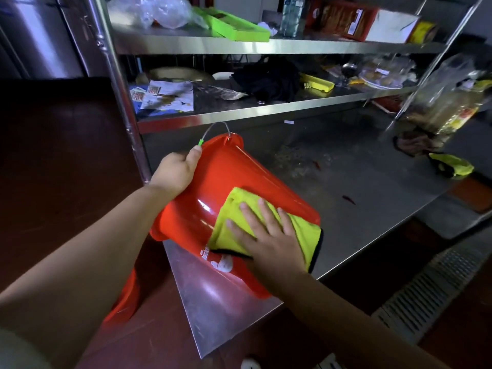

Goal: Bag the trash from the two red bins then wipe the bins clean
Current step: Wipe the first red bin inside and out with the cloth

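The red bin lies tipped on the steel table's near corner; the left hand grips its rim while the right hand, fingers spread flat, presses a yellow cloth to its side. Wiping should go best in overlapping strokes, turning the bin between passes

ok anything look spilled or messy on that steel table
Yes. The steel table has crumbs and bits of debris scattered beyond the red bin, plus small red scraps to the right. A second yellow cloth lies crumpled at the far right.
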Available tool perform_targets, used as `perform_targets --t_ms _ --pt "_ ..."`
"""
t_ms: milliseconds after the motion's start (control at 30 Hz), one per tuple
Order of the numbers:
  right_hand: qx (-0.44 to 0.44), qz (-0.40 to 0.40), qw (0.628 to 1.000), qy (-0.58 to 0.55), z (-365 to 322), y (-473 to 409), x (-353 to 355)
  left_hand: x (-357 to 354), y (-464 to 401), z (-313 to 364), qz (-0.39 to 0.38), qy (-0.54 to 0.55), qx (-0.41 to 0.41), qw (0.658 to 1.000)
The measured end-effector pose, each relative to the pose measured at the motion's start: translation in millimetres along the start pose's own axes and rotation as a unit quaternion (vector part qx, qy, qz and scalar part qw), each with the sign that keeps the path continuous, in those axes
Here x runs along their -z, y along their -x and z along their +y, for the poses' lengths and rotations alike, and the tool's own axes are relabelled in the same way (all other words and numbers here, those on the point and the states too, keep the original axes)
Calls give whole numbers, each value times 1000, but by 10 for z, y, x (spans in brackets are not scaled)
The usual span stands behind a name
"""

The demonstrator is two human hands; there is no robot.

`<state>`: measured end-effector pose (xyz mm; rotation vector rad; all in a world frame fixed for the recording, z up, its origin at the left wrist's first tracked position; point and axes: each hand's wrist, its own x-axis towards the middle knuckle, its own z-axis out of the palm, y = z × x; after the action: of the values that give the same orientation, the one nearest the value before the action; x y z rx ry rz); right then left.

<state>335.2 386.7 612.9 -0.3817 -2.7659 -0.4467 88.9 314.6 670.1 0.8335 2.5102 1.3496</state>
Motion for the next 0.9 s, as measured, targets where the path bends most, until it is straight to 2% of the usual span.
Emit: perform_targets --t_ms 133,200,233,300,333,367,400,433,467,567,633,700,767,900 --pt "-144 -31 985 -86 345 -216 155 75 197 -173 13 39 -19 999" --pt "-206 -86 959 -177 608 -337 87 127 305 -259 17 66 -15 998" --pt "-247 -120 925 -262 757 -390 52 146 367 -319 21 76 -12 997" --pt "-346 -167 804 -454 984 -438 -8 179 501 -468 36 94 -13 995" --pt "-380 -183 750 -510 1033 -422 -34 196 562 -535 46 102 -16 994" --pt "-395 -196 722 -534 1044 -400 -61 209 615 -583 51 106 -18 993" --pt "-397 -200 717 -537 1031 -386 -83 217 650 -621 54 105 -19 993" --pt "-388 -197 733 -523 1000 -389 -94 224 673 -643 58 102 -21 993" --pt "-367 -192 764 -496 958 -405 -83 225 683 -661 63 100 -21 993" --pt "-256 -181 894 -321 699 -485 63 204 699 -672 71 107 -17 992" --pt "-172 -126 959 -188 306 -528 189 165 721 -648 71 118 -20 990" --pt "-98 -74 986 -109 -131 -569 276 128 763 -625 67 130 -21 989" --pt "-47 -64 994 -70 -414 -623 282 109 811 -632 68 146 -8 987" --pt "-28 -47 997 -50 -326 -778 239 84 935 -673 95 182 10 979"
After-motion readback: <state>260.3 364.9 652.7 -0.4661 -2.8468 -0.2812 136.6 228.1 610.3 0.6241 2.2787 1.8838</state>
